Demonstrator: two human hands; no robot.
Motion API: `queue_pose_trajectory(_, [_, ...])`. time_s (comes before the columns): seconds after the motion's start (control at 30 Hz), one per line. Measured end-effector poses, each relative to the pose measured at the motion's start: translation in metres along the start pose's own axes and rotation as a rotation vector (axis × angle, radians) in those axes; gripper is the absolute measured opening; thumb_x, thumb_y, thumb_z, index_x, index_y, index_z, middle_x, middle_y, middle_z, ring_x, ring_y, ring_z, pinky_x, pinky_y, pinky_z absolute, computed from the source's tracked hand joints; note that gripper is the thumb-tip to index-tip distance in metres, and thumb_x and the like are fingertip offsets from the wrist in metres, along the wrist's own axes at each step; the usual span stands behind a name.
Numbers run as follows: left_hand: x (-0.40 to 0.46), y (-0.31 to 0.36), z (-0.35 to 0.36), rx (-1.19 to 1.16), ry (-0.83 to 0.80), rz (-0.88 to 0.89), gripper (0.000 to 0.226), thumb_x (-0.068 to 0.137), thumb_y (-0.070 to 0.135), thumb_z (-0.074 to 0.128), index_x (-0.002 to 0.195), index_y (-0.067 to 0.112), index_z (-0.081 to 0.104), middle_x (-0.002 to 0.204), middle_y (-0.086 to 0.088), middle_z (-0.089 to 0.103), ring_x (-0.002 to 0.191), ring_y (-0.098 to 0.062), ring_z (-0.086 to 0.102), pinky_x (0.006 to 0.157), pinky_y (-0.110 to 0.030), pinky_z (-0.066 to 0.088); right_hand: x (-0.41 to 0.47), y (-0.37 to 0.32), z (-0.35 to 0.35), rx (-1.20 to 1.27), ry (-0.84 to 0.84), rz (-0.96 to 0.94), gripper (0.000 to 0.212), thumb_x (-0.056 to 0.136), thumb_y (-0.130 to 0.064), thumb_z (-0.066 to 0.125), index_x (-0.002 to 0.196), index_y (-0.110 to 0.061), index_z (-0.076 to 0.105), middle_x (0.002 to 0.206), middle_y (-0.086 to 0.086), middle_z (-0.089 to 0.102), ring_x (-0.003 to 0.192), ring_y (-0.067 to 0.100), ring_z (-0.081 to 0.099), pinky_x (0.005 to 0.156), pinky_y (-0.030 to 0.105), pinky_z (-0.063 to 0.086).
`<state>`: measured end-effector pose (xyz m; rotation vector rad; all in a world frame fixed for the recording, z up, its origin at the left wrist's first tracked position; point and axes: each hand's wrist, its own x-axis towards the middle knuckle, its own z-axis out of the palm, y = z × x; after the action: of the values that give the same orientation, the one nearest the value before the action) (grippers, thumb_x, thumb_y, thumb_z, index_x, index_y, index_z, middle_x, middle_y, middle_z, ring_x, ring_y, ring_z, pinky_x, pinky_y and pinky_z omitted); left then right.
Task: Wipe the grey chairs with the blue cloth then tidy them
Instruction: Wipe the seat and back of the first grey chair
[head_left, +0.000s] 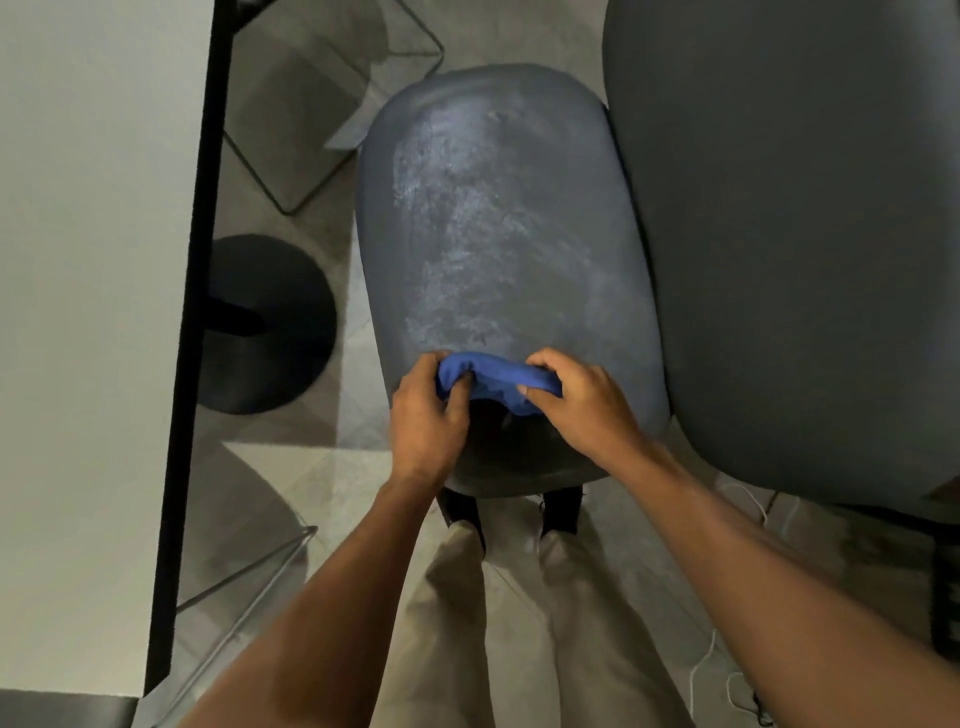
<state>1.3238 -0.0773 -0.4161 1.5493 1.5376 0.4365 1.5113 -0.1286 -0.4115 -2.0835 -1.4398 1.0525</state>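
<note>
Pinching bunched blue cloth (496, 376) (soft folds), both hands, left (423, 415), right (582, 402), rounded grey chair (498, 234)

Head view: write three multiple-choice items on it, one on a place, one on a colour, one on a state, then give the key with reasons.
1. Where is the cloth?
A. at the near end of the grey chair
B. on the white table
C. on the floor

2. What colour is the cloth?
A. red
B. blue
C. white

3. How is the cloth held?
A. by the left hand alone
B. by neither hand
C. by the left hand and the right hand, bunched between them

Key: 1 A, the cloth sits over the chair's near end. 2 B, it is plainly blue. 3 C, fingers of both hands curl round its ends.
</note>
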Motion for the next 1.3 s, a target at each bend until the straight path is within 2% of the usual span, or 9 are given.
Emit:
queue_pose_trajectory(0.07, [-0.003, 0.020, -0.005, -0.029, -0.012, 0.024, 0.013, 0.102, 0.025, 0.062, 0.112, 0.031, 0.056, 0.099, 0.021, 0.061, 0.093, 0.005, 0.063, 0.088, -0.035, 0.059, -0.008, -0.005, -0.014, 0.040, 0.046, 0.009, 0.019, 0.092, -0.025, 0.070, 0.109, -0.017, 0.067, 0.100, 0.000, 0.068, 0.089, 0.019, 0.063, 0.073, 0.033, 0.050])
queue_pose_trajectory(0.17, [-0.005, 0.051, -0.013, -0.060, -0.034, 0.097, 0.010, 0.102, 0.028, 0.063, 0.111, 0.029, 0.058, 0.100, 0.015, 0.065, 0.093, -0.003, 0.065, 0.086, -0.041, 0.059, -0.023, -0.016, -0.040, 0.071, 0.139, 0.030, 0.014, 0.090, -0.024, 0.070, 0.104, -0.022, 0.070, 0.098, -0.006, 0.065, 0.086, 0.016, 0.062, 0.074, 0.034, 0.050])
queue_pose_trajectory(0.27, [-0.009, 0.082, -0.022, -0.083, -0.057, 0.171, 0.011, 0.101, 0.025, 0.063, 0.110, 0.024, 0.059, 0.098, 0.014, 0.066, 0.093, -0.008, 0.065, 0.085, -0.045, 0.056, -0.040, -0.031, -0.064, 0.108, 0.289, 0.031, 0.014, 0.087, -0.016, 0.070, 0.100, -0.018, 0.073, 0.092, -0.011, 0.063, 0.083, 0.016, 0.063, 0.074, 0.026, 0.046])
queue_pose_trajectory(0.43, [-0.014, 0.136, -0.035, -0.145, -0.100, 0.237, 0.012, 0.099, 0.021, 0.065, 0.109, 0.026, 0.061, 0.097, 0.014, 0.068, 0.093, -0.009, 0.066, 0.086, -0.040, 0.055, -0.071, -0.060, -0.108, 0.209, 0.409, 0.083, 0.023, 0.086, -0.015, 0.063, 0.105, -0.019, 0.076, 0.094, -0.007, 0.069, 0.086, 0.010, 0.065, 0.079, 0.023, 0.049])
queue_pose_trajectory(0.63, [-0.010, 0.208, -0.031, -0.152, -0.126, 0.351, 0.013, 0.096, 0.037, 0.064, 0.108, 0.032, 0.064, 0.103, 0.014, 0.068, 0.103, -0.019, 0.063, 0.089, -0.044, 0.054, -0.101, -0.093, -0.165, 0.232, 0.615, 0.099, 0.023, 0.090, -0.008, 0.064, 0.108, -0.019, 0.074, 0.101, -0.008, 0.072, 0.093, 0.008, 0.066, 0.083, 0.020, 0.050])
queue_pose_trajectory(0.83, [0.000, 0.293, -0.008, -0.175, -0.130, 0.505, 0.014, 0.095, 0.026, 0.068, 0.109, 0.026, 0.069, 0.112, 0.009, 0.059, 0.106, -0.013, 0.057, 0.092, -0.039, 0.051, -0.113, -0.107, -0.232, 0.050, 0.686, 0.124, 0.021, 0.093, -0.015, 0.059, 0.110, -0.024, 0.067, 0.106, -0.008, 0.070, 0.096, 0.017, 0.064, 0.084, 0.038, 0.052])
queue_pose_trajectory(1.03, [0.005, 0.369, 0.019, -0.173, -0.050, 0.598, 0.017, 0.092, 0.036, 0.069, 0.108, 0.031, 0.071, 0.107, 0.003, 0.051, 0.098, -0.016, 0.058, 0.088, -0.031, 0.051, -0.125, -0.116, -0.307, -0.107, 0.754, 0.173, 0.020, 0.095, -0.020, 0.056, 0.112, -0.022, 0.067, 0.107, -0.003, 0.064, 0.095, 0.029, 0.063, 0.081, 0.043, 0.051])
queue_pose_trajectory(1.2, [-0.004, 0.422, 0.045, -0.189, -0.073, 0.523, 0.011, 0.099, 0.037, 0.058, 0.106, 0.036, 0.066, 0.079, 0.013, 0.064, 0.076, -0.008, 0.060, 0.072, -0.032, 0.049, -0.129, -0.122, -0.361, -0.230, 0.779, 0.197, 0.022, 0.096, -0.020, 0.055, 0.114, -0.022, 0.068, 0.109, 0.001, 0.059, 0.100, 0.027, 0.059, 0.084, 0.042, 0.048])
queue_pose_trajectory(1.3, [-0.013, 0.447, 0.062, -0.287, -0.082, 0.471, 0.016, 0.101, 0.033, 0.053, 0.113, 0.037, 0.063, 0.080, 0.013, 0.068, 0.079, -0.011, 0.067, 0.079, -0.039, 0.056, -0.130, -0.121, -0.388, -0.342, 0.841, 0.197, 0.021, 0.094, -0.019, 0.058, 0.110, -0.020, 0.071, 0.105, 0.002, 0.064, 0.104, 0.027, 0.054, 0.078, 0.038, 0.044])
